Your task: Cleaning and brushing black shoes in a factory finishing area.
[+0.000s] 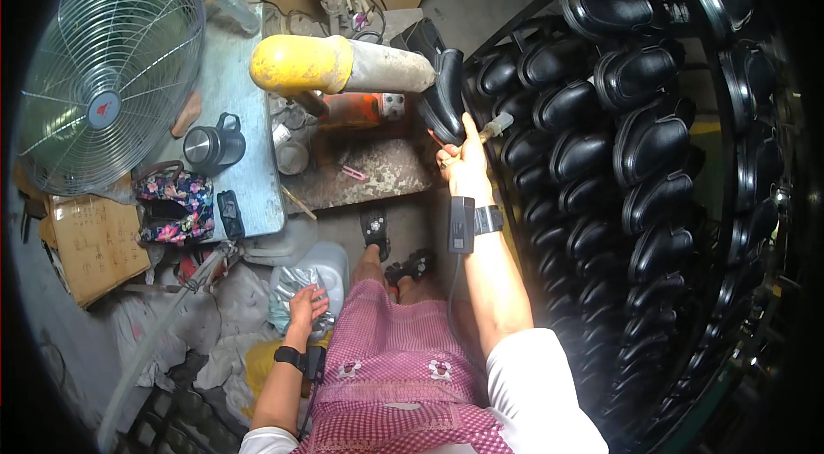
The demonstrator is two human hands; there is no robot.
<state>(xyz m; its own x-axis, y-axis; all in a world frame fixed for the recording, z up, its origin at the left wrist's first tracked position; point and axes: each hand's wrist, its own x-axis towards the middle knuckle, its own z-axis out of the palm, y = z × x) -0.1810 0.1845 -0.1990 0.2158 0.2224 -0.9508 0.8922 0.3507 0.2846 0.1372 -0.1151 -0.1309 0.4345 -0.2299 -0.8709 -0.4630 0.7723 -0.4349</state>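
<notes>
A black leather shoe (445, 98) is at the end of a grey post with a yellow rounded cap (300, 63), toe pointing down toward me. Just below the toe is my right hand (466, 164), its fingers closed around a slim tool (496, 128) with a pale end sticking out on the right. A bit of red shows on the other side of the fingers. Whether that hand touches the shoe I cannot tell. My left hand (307, 308) is low on the left, fingers apart and holding nothing, over a clear plastic bag by a whitish plastic jug (330, 263).
On the right, a tall rack (725, 154) carries rows of black shoes. A large fan (112, 85) stands at upper left. The pale table (257, 196) holds a dark flask (215, 143) and a floral bag (176, 203). A pink cutter (354, 172) lies on the worn bench (386, 171).
</notes>
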